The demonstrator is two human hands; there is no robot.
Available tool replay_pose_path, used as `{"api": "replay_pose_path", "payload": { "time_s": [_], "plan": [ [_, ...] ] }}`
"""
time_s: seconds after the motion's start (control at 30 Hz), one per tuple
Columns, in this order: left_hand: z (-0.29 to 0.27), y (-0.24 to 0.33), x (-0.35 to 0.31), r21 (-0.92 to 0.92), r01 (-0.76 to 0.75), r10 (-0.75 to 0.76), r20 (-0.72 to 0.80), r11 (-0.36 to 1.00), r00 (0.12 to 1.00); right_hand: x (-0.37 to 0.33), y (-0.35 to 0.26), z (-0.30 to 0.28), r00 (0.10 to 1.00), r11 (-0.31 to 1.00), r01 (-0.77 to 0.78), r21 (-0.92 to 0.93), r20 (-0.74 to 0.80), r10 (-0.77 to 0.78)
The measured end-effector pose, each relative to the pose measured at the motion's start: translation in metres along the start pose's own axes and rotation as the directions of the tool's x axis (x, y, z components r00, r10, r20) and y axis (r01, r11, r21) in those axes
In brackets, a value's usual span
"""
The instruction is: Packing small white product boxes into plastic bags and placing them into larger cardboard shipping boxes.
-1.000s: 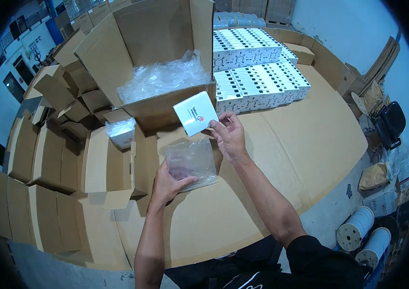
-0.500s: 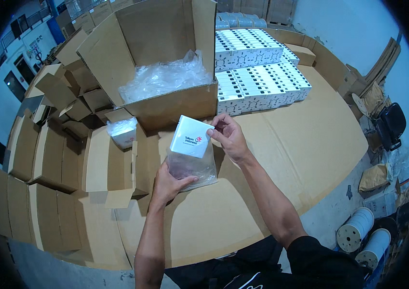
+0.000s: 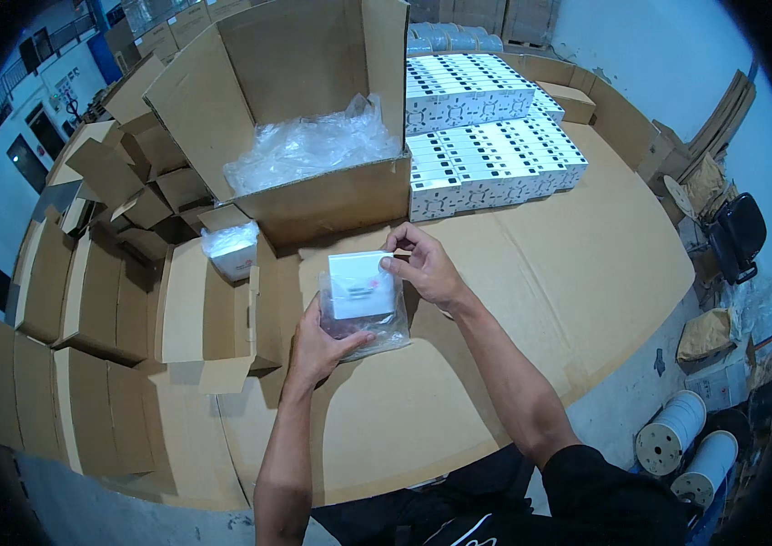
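Observation:
A small white box (image 3: 356,278) stands partly inside a clear plastic bag (image 3: 377,338) over the cardboard-covered table. My left hand (image 3: 320,348) grips the bag low on its left side, thumb across its front. The fingers of my right hand (image 3: 422,266) pinch the upper right corner of the white box. Its upper part sticks out of the bag's mouth, and its printed front is blurred. To the left, another bagged white box (image 3: 233,250) sits in an open brown carton (image 3: 213,314).
Behind my hands stands a large open carton (image 3: 340,196) with a heap of clear plastic bags (image 3: 313,146). Stacked white boxes (image 3: 495,168) fill the back right of the table. Several open cartons (image 3: 95,291) line the left. Cable spools (image 3: 672,432) stand on the floor at right.
The white box has moved down deeper into the plastic bag and straightened from its tilt. My right hand has come down slightly with it; my left hand has hardly moved.

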State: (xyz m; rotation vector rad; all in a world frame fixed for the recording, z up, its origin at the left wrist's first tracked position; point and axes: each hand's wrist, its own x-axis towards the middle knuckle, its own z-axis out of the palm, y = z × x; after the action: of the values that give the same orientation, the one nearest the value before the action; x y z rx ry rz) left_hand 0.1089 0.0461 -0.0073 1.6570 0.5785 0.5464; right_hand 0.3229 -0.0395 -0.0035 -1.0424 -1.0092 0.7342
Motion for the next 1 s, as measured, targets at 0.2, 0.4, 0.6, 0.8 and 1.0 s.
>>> {"api": "replay_pose_path", "payload": {
  "time_s": [0.2, 0.4, 0.6, 0.8, 1.0],
  "plan": [
    [0.004, -0.007, 0.002, -0.158, 0.028, -0.033, -0.029, 0.987, 0.999, -0.002, -0.001, -0.001, 0.997, 0.995, -0.080, 0.061, 0.020, 0.079],
    [0.003, -0.019, 0.007, -0.167, 0.016, -0.042, -0.157, 0.986, 0.987, -0.003, 0.000, 0.009, 0.995, 0.995, -0.104, 0.013, -0.006, 0.104],
    [0.002, -0.020, 0.009, -0.226, -0.016, -0.043, -0.254, 0.974, 0.966, -0.021, 0.011, 0.030, 0.945, 0.944, -0.327, -0.040, -0.022, 0.326],
    [0.002, -0.016, 0.007, -0.193, -0.025, -0.028, -0.272, 0.981, 0.962, -0.023, 0.013, 0.050, 0.936, 0.951, -0.295, 0.088, -0.171, 0.306],
    [0.002, -0.018, 0.007, -0.172, -0.037, -0.017, -0.299, 0.984, 0.954, -0.024, 0.015, 0.051, 0.942, 0.954, -0.235, 0.188, -0.198, 0.271]
  ]
}}
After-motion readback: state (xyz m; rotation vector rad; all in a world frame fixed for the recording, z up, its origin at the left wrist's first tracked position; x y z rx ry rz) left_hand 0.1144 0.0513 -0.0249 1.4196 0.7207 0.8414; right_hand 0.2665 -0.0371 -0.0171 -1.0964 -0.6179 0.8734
